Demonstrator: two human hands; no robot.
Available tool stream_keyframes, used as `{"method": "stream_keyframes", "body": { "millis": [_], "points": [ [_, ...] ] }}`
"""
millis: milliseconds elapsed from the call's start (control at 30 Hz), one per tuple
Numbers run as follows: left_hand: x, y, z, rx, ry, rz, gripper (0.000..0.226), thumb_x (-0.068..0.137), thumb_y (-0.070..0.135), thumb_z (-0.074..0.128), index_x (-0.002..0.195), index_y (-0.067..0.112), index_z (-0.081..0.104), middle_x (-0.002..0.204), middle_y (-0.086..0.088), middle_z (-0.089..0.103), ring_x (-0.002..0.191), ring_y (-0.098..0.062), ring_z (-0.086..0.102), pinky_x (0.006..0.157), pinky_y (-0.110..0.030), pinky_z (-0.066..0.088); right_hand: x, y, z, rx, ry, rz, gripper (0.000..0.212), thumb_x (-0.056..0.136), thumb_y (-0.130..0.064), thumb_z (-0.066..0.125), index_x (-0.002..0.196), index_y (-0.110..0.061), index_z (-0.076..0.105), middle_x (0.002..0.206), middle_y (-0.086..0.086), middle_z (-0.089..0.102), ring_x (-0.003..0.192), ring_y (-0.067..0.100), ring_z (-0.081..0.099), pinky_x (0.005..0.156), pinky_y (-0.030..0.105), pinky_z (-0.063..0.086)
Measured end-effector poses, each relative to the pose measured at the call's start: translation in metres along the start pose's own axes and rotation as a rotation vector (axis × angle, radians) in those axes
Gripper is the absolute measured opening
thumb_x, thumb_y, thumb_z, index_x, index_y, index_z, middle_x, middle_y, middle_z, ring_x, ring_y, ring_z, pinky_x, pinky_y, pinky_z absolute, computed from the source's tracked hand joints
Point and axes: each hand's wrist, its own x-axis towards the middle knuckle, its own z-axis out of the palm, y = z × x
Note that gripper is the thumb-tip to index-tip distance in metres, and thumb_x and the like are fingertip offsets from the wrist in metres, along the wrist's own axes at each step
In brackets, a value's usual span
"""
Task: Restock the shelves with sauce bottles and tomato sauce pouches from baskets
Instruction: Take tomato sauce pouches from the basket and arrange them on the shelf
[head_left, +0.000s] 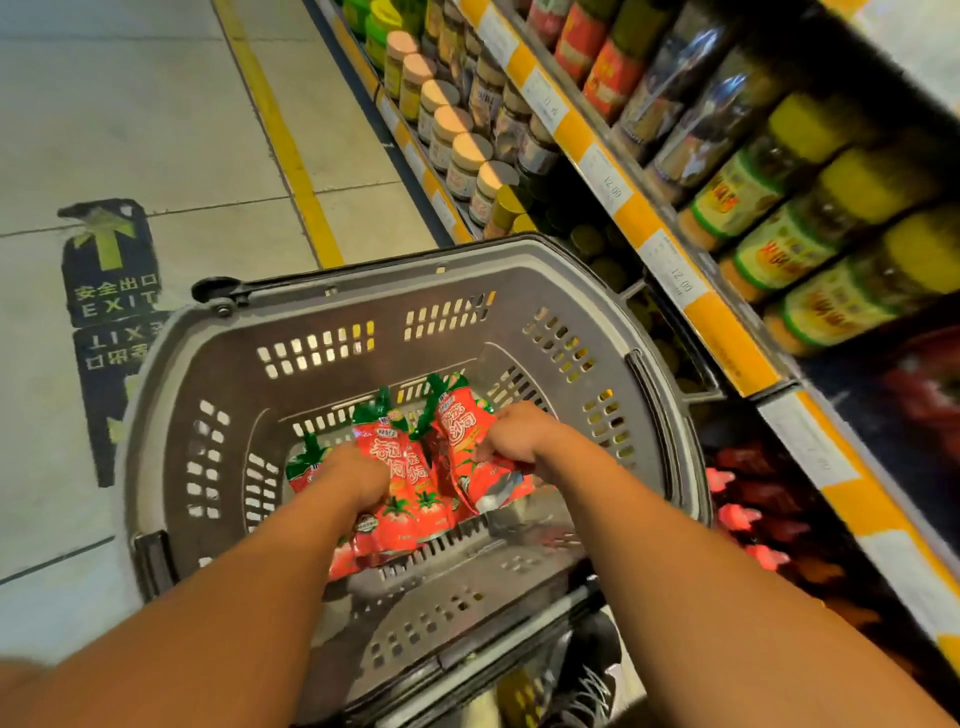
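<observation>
Reaching: both hands are down in the basket (332, 291) on the floor.
Left hand (358, 475): fingers curled on a pouch (410, 499).
Right hand (514, 434): fingers pinching another pouch (460, 441).
Pouches: heaped in the basket bottom.
Shelves (670, 249): just right, holding jars (462, 161).

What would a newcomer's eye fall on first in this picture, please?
First the bright red tomato sauce pouches at the bottom of the grey basket, with the left hand and right hand both gripping them. Then the shelves on the right, packed with jars behind yellow price strips.
</observation>
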Motion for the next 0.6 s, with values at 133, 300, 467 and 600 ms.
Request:
{"method": "stream_keyframes", "body": {
  "millis": [133,300,467,600],
  "points": [
    [-0.040,0.026,-0.022,-0.202,-0.121,0.141,0.016,0.075,-0.010,0.069,0.081,0.005,0.066,0.074,-0.019,0.068,0.063,-0.027,0.062,0.061,-0.036,0.051,-0.060,0.009,-0.039,0.134,0.048,-0.081,0.024,0.078,0.003,0.078,0.099,0.006,0.067,0.100,0.029,0.074,0.077,0.031,0.067,0.073,0.048,0.056],
    [-0.099,0.054,-0.046,-0.367,-0.244,0.274,0.036,0.073,0.003,0.081,0.107,0.010,0.071,0.100,-0.016,0.078,0.098,-0.039,0.073,0.097,-0.058,0.056,-0.147,0.040,-0.086,0.373,0.146,-0.211,0.032,0.081,0.004,0.079,0.112,-0.003,0.071,0.100,0.019,0.077,0.082,0.030,0.074,0.078,0.046,0.061],
    [-0.169,0.083,-0.041,-0.402,-0.341,0.448,0.037,0.086,-0.002,0.076,0.118,0.013,0.069,0.106,-0.014,0.078,0.101,-0.037,0.074,0.100,-0.057,0.055,-0.219,0.089,-0.118,0.618,0.307,-0.367,0.043,0.073,-0.003,0.082,0.114,-0.009,0.070,0.103,0.013,0.077,0.078,0.022,0.072,0.069,0.031,0.057],
    [-0.217,0.124,-0.014,-0.334,-0.395,0.558,0.033,0.087,-0.002,0.075,0.116,0.012,0.070,0.105,-0.016,0.078,0.098,-0.036,0.074,0.096,-0.051,0.057,-0.256,0.130,-0.125,0.826,0.413,-0.345,0.039,0.084,0.015,0.066,0.119,-0.003,0.067,0.097,0.017,0.073,0.055,0.011,0.068,0.044,0.019,0.049]
  ]
}}
